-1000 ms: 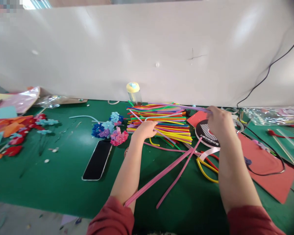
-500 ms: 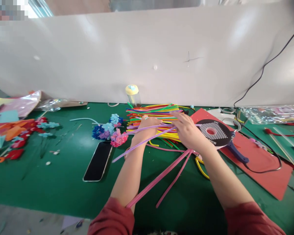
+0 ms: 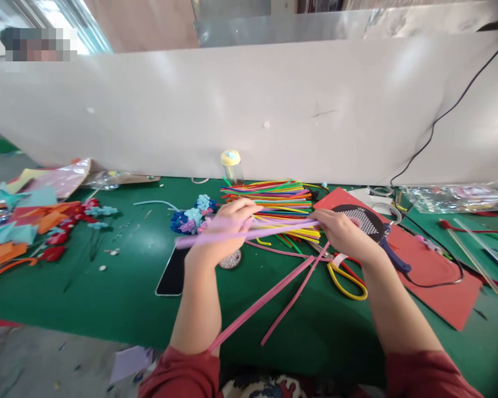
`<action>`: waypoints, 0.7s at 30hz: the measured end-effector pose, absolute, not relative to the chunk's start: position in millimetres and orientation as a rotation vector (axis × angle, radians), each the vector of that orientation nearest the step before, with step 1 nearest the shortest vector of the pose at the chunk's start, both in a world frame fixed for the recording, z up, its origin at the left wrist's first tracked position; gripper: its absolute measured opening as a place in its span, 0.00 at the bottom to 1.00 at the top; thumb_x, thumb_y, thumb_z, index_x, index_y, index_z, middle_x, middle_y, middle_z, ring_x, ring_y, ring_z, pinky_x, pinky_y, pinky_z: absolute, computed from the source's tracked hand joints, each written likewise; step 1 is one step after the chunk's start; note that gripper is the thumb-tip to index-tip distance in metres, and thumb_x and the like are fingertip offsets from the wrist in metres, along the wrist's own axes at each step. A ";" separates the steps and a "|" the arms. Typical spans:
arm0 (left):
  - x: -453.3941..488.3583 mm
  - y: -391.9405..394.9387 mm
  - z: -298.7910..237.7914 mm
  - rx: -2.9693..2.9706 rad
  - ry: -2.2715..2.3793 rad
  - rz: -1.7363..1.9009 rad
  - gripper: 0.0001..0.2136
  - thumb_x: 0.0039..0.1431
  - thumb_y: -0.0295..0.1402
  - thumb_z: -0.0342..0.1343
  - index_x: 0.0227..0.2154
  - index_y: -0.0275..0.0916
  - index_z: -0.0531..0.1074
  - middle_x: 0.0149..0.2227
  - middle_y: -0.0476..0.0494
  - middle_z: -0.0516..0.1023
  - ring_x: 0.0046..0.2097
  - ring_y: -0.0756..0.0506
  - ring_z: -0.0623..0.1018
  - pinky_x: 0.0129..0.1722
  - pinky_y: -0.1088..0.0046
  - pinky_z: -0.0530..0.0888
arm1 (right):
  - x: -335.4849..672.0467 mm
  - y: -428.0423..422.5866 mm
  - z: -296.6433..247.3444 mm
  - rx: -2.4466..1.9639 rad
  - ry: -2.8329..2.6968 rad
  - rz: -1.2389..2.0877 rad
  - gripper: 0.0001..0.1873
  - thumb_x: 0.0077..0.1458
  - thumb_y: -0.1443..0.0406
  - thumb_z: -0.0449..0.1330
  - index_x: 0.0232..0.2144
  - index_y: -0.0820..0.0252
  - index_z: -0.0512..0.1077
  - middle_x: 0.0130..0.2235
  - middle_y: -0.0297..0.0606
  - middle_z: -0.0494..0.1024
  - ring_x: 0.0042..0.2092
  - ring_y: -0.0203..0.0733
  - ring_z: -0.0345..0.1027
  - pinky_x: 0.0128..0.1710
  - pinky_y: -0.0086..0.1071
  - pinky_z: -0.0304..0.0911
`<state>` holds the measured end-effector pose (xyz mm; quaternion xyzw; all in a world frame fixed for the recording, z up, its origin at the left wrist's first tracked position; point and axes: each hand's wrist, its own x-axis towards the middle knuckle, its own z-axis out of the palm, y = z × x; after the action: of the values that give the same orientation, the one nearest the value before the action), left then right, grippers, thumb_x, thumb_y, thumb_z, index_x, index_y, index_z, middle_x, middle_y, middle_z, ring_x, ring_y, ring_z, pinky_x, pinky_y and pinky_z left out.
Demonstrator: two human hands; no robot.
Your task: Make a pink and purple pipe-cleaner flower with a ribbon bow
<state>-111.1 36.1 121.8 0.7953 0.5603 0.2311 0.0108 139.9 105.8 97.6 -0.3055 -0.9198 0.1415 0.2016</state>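
Now: long purple strands drawn together between two hands

The slim, fuzzy purple strands [image 3: 282, 227] run nearly level above the green table [image 3: 120, 282], spanning the space between the person's hands. Half a second ago they were fanned out, one slanting across the left forearm; here they lie closer to parallel, and the hands stand farther apart. This suggests that the strands are being handled as one bunch rather than singly. Right hand [image 3: 342, 235]: the grip is closed, thumb and fingers pinching the purple strands at their right end. Left hand [image 3: 232, 214]: the fingers are bent and the strands cross in front of it; their left end is blurred, so whether this grip clasps them cannot be made out.

Behind the strands lies a flat pile of multicoloured fuzzy stems [image 3: 269, 190], partly covered by the left hand. Near that hand are a cluster of blue and pink fuzzy flowers [image 3: 201, 205] and a black smartphone with a pale edge [image 3: 170, 279], the latter partly hidden by the forearm. Just behind the right hand is a round black disc with white checks [image 3: 371, 222]. Long pink strands [image 3: 265, 300] slant between the forearms.
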 end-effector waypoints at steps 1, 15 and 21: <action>-118.8 31.5 122.8 2.443 1.769 0.724 0.14 0.59 0.26 0.40 0.43 0.37 0.68 0.45 0.42 0.70 0.47 0.46 0.71 0.48 0.67 0.68 | 144.9 106.0 93.0 -0.834 -2.599 0.433 0.17 0.49 0.78 0.43 0.35 0.63 0.67 0.33 0.42 0.72 0.34 0.40 0.66 0.33 0.33 0.63; -194.5 -8.8 29.5 1.312 2.605 -0.106 0.30 0.54 0.44 0.45 0.57 0.33 0.48 0.57 0.26 0.54 0.56 0.29 0.59 0.49 0.53 0.62 | 119.9 82.3 42.0 -0.849 -2.957 0.462 0.15 0.56 0.59 0.52 0.42 0.61 0.69 0.45 0.44 0.70 0.47 0.44 0.63 0.46 0.38 0.60; -199.5 -14.4 17.2 1.028 2.681 -0.108 0.31 0.54 0.41 0.46 0.58 0.33 0.46 0.50 0.23 0.63 0.52 0.28 0.65 0.43 0.52 0.65 | 69.2 94.4 41.4 -0.752 -3.004 0.227 0.17 0.58 0.63 0.49 0.49 0.60 0.64 0.54 0.45 0.65 0.55 0.45 0.55 0.51 0.41 0.53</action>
<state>-199.5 -14.4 17.2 0.3546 0.9247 -0.0371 0.1336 69.2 94.4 41.4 -0.2423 -0.9673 0.0730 0.0184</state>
